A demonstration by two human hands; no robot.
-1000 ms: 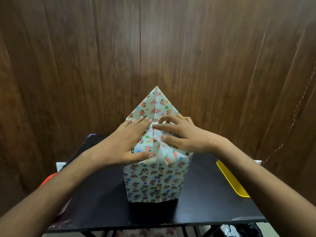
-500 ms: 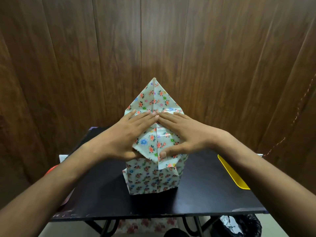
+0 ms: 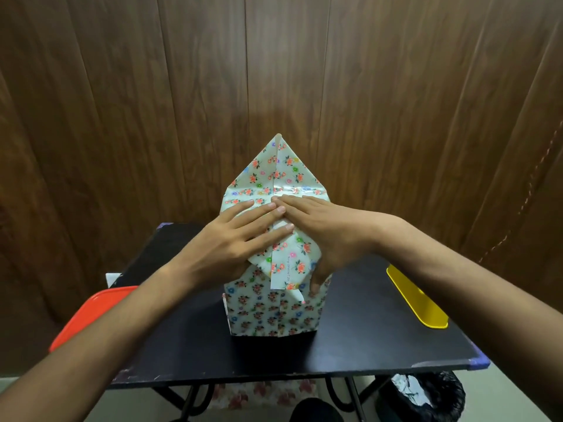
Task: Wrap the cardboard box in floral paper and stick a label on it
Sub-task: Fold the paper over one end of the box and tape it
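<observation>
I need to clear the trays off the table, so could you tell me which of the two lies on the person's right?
The yellow tray, at the table's right edge beyond the right hand. The red tray overhangs the left edge.

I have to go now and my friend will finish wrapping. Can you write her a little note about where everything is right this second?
Left hand: flat, fingers straight, pressing the folded paper on top of the box.
Right hand: flat on top too, thumb reaching down onto the near flap.
The box in floral paper stands upright in the middle of the black table.
Done: the sides are covered and the near flap is folded down over the front.
Left: the far pointed flap stands up and needs folding down and sticking. No label shows on the box and none is in view.
</observation>
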